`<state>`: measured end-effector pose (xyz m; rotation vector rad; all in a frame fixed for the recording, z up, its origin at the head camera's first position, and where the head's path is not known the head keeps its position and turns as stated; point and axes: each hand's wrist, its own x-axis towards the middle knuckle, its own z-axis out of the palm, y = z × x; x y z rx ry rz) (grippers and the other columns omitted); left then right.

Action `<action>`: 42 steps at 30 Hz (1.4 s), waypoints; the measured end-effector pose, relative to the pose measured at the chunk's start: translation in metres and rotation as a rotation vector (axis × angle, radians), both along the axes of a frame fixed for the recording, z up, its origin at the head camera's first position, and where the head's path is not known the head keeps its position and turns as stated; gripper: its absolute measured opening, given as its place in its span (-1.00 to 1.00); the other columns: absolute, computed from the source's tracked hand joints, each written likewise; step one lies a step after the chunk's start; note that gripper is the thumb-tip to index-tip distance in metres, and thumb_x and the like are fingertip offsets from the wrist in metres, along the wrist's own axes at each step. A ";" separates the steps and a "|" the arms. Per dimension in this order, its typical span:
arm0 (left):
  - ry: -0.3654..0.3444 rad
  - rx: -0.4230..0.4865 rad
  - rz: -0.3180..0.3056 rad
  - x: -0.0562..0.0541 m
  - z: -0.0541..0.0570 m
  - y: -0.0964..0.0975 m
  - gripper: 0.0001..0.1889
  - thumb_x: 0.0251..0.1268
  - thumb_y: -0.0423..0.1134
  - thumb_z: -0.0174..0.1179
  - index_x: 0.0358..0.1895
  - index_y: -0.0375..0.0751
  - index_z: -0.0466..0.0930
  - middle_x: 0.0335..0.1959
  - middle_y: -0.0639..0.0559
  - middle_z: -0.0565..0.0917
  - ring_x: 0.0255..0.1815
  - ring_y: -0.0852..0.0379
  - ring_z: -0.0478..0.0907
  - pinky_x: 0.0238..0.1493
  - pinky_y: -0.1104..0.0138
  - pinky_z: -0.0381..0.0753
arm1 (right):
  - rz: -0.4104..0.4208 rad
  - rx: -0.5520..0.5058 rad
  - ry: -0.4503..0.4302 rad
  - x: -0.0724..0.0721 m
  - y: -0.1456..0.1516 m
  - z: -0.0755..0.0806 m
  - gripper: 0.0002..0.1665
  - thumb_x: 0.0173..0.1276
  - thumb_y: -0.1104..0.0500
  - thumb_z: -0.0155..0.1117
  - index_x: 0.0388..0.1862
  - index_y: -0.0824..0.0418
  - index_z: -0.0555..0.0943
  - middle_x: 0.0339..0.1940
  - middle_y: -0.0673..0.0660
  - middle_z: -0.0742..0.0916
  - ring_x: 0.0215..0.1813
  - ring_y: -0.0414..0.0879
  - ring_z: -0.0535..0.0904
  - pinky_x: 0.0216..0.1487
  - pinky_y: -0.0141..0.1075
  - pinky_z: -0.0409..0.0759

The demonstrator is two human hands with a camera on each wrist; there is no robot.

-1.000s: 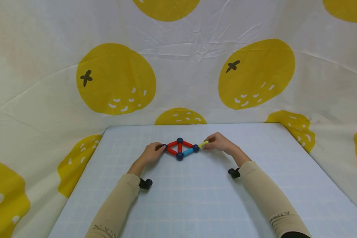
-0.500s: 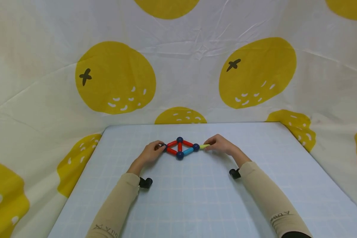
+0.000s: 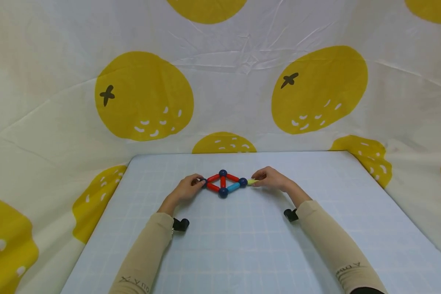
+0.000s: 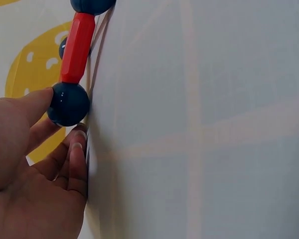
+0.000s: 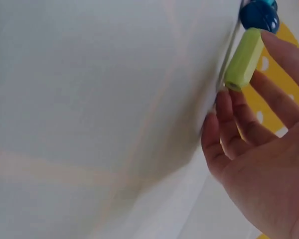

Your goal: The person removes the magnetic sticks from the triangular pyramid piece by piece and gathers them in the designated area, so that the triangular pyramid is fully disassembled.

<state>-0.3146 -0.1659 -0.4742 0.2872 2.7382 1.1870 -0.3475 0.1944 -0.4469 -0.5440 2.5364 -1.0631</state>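
A flat diamond of magnetic rods and balls lies near the back of the table, with red rods (image 3: 232, 178), a light blue rod (image 3: 233, 187) and dark blue balls (image 3: 223, 192). One red rod crosses its middle. My left hand (image 3: 187, 188) pinches the leftmost ball (image 4: 70, 104) between thumb and fingers; a red rod (image 4: 77, 47) runs from that ball in the left wrist view. At the other end, my right hand (image 3: 272, 179) holds a yellow-green magnetic rod (image 5: 245, 59) by thumb and finger. This rod's inner end meets the rightmost ball (image 3: 243, 182).
The pale, faintly checked tabletop (image 3: 224, 245) spreads toward me. Behind it hangs a white cloth (image 3: 228, 102) printed with yellow fruit. Black wrist cameras (image 3: 181, 224) sit under both beige sleeves (image 3: 143, 253).
The yellow-green rod has swung from slanting upward to lying nearly level, in line with the right ball. My right hand has shifted slightly with it; the left hand stays on its ball.
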 end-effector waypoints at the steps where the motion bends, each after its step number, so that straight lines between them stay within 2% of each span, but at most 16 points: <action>1: -0.001 0.000 -0.001 0.000 -0.001 0.000 -0.65 0.58 -0.09 0.12 0.22 -0.22 0.58 -0.18 -0.09 0.59 -0.15 -0.01 0.47 -0.07 0.18 0.44 | 0.002 0.006 0.005 0.001 -0.002 0.002 -0.52 0.40 0.12 0.41 0.22 0.32 0.64 0.17 0.24 0.70 0.12 0.10 0.57 0.13 -0.07 0.58; 4: -0.001 0.005 -0.002 0.000 -0.002 0.000 -0.66 0.58 -0.09 0.13 0.21 -0.22 0.58 -0.20 -0.07 0.59 -0.17 0.01 0.47 -0.09 0.20 0.43 | 0.021 0.029 0.063 0.001 -0.009 0.007 -0.43 0.41 0.07 0.39 0.28 0.35 0.58 0.22 0.29 0.66 0.17 0.17 0.55 0.14 -0.01 0.58; 9: -0.003 0.016 0.003 0.000 -0.001 0.000 -0.66 0.58 -0.08 0.13 0.21 -0.20 0.58 -0.20 -0.06 0.59 -0.17 0.02 0.46 -0.10 0.20 0.42 | 0.081 0.036 0.194 0.001 -0.030 0.015 -0.38 0.42 0.07 0.37 0.33 0.39 0.52 0.28 0.34 0.61 0.27 0.26 0.50 0.27 0.11 0.49; 13: 0.001 0.015 0.002 0.001 0.000 0.000 -0.66 0.57 -0.09 0.14 0.21 -0.20 0.59 -0.20 -0.06 0.59 -0.18 0.02 0.47 -0.10 0.20 0.43 | 0.123 0.018 0.237 -0.001 -0.050 0.015 -0.37 0.42 0.09 0.38 0.37 0.36 0.51 0.28 0.33 0.60 0.30 0.25 0.48 0.32 0.14 0.46; 24: -0.018 0.024 0.008 0.002 0.003 0.000 -0.65 0.57 -0.07 0.13 0.22 -0.18 0.58 -0.21 -0.05 0.59 -0.17 0.03 0.46 -0.10 0.21 0.41 | 0.169 0.035 0.248 -0.009 -0.095 0.007 -0.44 0.42 0.12 0.40 0.34 0.26 0.56 0.29 0.24 0.59 0.35 0.20 0.46 0.39 0.07 0.43; 30: -0.027 0.032 0.007 0.002 0.001 -0.002 -0.65 0.57 -0.05 0.13 0.22 -0.17 0.58 -0.20 -0.05 0.59 -0.16 0.03 0.47 -0.08 0.19 0.42 | 0.195 0.032 0.252 -0.013 -0.109 0.004 -0.44 0.41 0.13 0.41 0.33 0.29 0.57 0.30 0.22 0.58 0.34 0.15 0.45 0.43 0.05 0.37; 38: -0.018 0.029 0.001 0.002 0.001 -0.001 -0.64 0.56 -0.04 0.13 0.20 -0.19 0.58 -0.20 -0.05 0.60 -0.15 0.03 0.48 -0.06 0.19 0.43 | 0.253 0.019 0.283 -0.018 -0.125 0.000 -0.54 0.40 0.16 0.43 0.22 0.32 0.64 0.21 0.23 0.63 0.25 0.09 0.52 0.36 -0.02 0.44; 42: -0.017 0.031 -0.001 0.002 0.000 -0.001 -0.66 0.56 -0.06 0.14 0.19 -0.19 0.58 -0.18 -0.04 0.60 -0.14 0.04 0.49 -0.03 0.19 0.44 | 0.262 0.029 0.260 -0.019 -0.133 -0.002 -0.57 0.41 0.19 0.41 0.21 0.32 0.65 0.20 0.24 0.65 0.22 0.09 0.54 0.33 -0.05 0.47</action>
